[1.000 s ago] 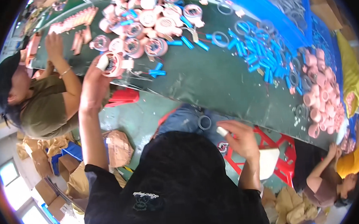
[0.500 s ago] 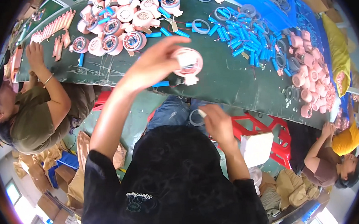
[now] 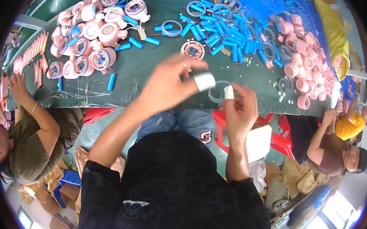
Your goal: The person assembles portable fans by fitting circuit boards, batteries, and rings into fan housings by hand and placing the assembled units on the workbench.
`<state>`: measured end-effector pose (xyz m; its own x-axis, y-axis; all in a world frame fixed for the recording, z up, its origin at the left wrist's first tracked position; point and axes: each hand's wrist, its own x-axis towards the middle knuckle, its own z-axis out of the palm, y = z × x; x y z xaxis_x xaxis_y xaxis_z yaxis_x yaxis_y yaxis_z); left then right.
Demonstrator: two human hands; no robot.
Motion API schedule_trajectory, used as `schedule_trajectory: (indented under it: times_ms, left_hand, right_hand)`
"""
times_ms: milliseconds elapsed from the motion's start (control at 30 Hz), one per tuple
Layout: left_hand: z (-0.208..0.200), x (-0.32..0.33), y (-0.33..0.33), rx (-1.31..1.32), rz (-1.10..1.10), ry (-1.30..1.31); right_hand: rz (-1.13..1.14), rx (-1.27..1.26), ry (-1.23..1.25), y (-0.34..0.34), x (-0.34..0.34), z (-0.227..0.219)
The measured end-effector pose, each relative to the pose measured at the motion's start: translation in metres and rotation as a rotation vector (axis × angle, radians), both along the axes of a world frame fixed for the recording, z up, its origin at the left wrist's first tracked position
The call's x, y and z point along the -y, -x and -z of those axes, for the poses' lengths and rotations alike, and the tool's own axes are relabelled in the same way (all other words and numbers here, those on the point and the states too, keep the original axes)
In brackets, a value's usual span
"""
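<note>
Over the front part of the table, my left hand (image 3: 171, 82) has its fingers and white-wrapped thumb apart, holding nothing. Just beyond its fingertips lies a round pink housing (image 3: 192, 50) with a circuit board showing inside. Above the table's near edge, my right hand (image 3: 240, 107) pinches a grey ring (image 3: 219, 92) between its white-wrapped thumb and its fingers. The ring stands tilted, close to my left thumb but apart from it.
Several pink fan housings (image 3: 92, 30) are heaped at the left. Blue cylindrical cells (image 3: 225, 31) with wires lie beyond my hands, near a blue bin (image 3: 260, 0). More pink parts (image 3: 300, 46) pile up at the right. One co-worker (image 3: 34, 122) sits left, others right.
My left hand has let go of the pink housing, which now lies on the table. My right hand has risen from above my lap to the table edge with the grey ring.
</note>
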<state>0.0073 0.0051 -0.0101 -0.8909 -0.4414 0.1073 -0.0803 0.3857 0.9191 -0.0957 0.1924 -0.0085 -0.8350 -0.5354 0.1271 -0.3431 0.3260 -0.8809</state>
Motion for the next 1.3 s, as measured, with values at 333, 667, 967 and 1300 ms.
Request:
schedule_trajectory:
  times_ms: [333,667,967,1300]
  left_hand:
    - [0.007,-0.022,-0.012,0.049,-0.2,-0.328]
    - [0.006,-0.019,-0.014,-0.174,-0.128,0.095]
    - [0.001,-0.019,-0.025,0.016,-0.121,-0.239]
    - [0.009,-0.029,-0.023,-0.091,-0.175,-0.279]
  right_hand:
    - [-0.48,0.22,0.264,0.003,0.009,0.009]
    - [-0.713,0.514,0.487,0.009,0.013,0.031]
    - [-0.714,0.466,0.631,0.006,0.022,0.034]
    - [-0.705,0.613,0.75,0.0,0.026,0.038]
